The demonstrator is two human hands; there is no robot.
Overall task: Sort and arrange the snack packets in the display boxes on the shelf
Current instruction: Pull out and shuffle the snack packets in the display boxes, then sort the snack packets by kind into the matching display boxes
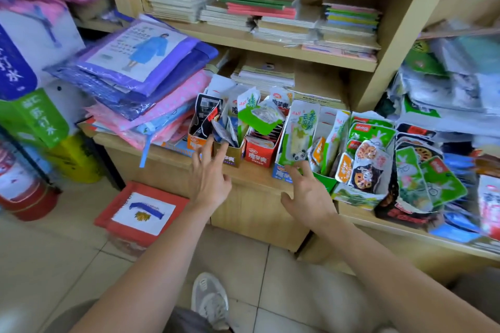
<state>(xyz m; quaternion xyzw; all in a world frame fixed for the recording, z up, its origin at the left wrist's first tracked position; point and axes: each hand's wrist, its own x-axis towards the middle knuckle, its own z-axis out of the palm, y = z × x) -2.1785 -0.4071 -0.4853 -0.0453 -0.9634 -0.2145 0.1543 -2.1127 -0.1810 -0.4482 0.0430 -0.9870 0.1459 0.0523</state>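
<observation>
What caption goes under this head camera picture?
Left hand and right hand reach toward snack packets in display boxes on a shelf.

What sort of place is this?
Most likely a small general shop. Snack packets stand in opened display boxes on a wooden shelf, stacked notebooks lie higher up, and packaged raincoats are piled to the left.

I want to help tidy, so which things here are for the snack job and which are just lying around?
For the job: red cardboard display box, tall green-and-white snack packet, black snack packet, loose green snack packets, left hand, right hand.
Just lying about: purple plastic raincoat packs, stacked paper notebooks, red square box on the floor.
</observation>
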